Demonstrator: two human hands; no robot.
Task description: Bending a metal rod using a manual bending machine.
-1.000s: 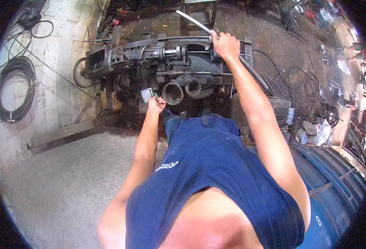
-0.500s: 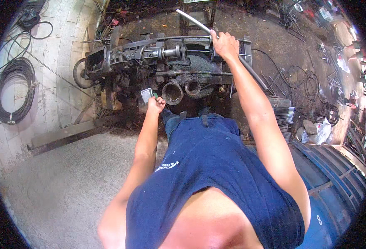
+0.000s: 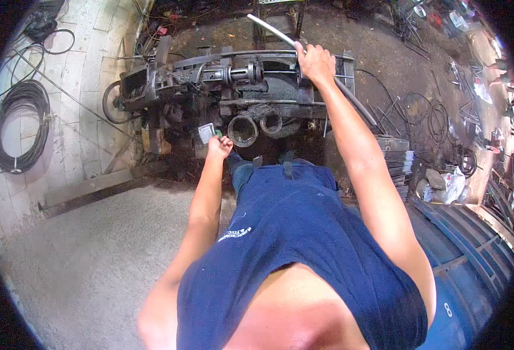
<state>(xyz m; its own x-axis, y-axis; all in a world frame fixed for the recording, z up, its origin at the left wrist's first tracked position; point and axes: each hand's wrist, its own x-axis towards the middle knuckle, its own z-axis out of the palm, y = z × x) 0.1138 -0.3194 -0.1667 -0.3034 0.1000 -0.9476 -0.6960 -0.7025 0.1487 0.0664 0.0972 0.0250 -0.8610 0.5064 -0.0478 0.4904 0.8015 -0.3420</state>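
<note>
My right hand (image 3: 317,63) is closed round a long metal pipe (image 3: 271,29) at the right end of a dark, greasy machine (image 3: 210,73). The pale end of the pipe slants up to the left, beyond my fingers. Below and left, my left hand (image 3: 220,146) is closed at a small green piece (image 3: 218,134) beside a light grey rectangular box (image 3: 206,133). My fingers partly hide the green piece, and its kind is unclear. Right of that hand, two round metal rings (image 3: 243,130) sit at the machine's near side. A cylindrical shaft part (image 3: 245,72) lies across its middle.
A coil of black cable (image 3: 20,128) rests at the left against pale tiles. Metal rods (image 3: 398,160) are stacked by my right arm, with blue metal panels (image 3: 461,251) nearer. Loose cables (image 3: 434,116), rods and scrap lie on the dark floor at the right.
</note>
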